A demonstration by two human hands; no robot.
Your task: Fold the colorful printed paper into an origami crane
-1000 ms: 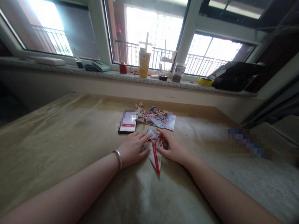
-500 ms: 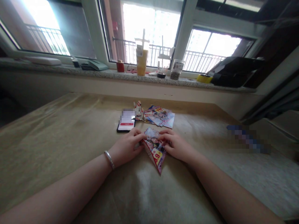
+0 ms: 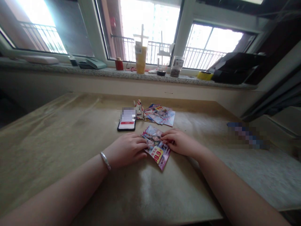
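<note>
A colourful printed paper sheet, with large "9.9" lettering on a yellow patch, lies turned cornerwise on the table between my hands. My left hand, below a silver bangle, pinches its left edge with the fingers over the top and the thumb lower down. At the right edge, my right hand has its fingers closed on the paper's upper right side. Just beyond are a phone with a lit, partly blurred screen, a folded paper figure and a fanned stack of similar printed sheets.
Along the back, a granite windowsill carries a yellow drink cup, a red jar, a clear container, yellow tape and a black bag. A blurred-out item lies on the table's right side.
The paper's folded left side has opened out, so the narrow pointed shape is now a wider, flatter sheet. My left hand has moved slightly left and down with its edge.
</note>
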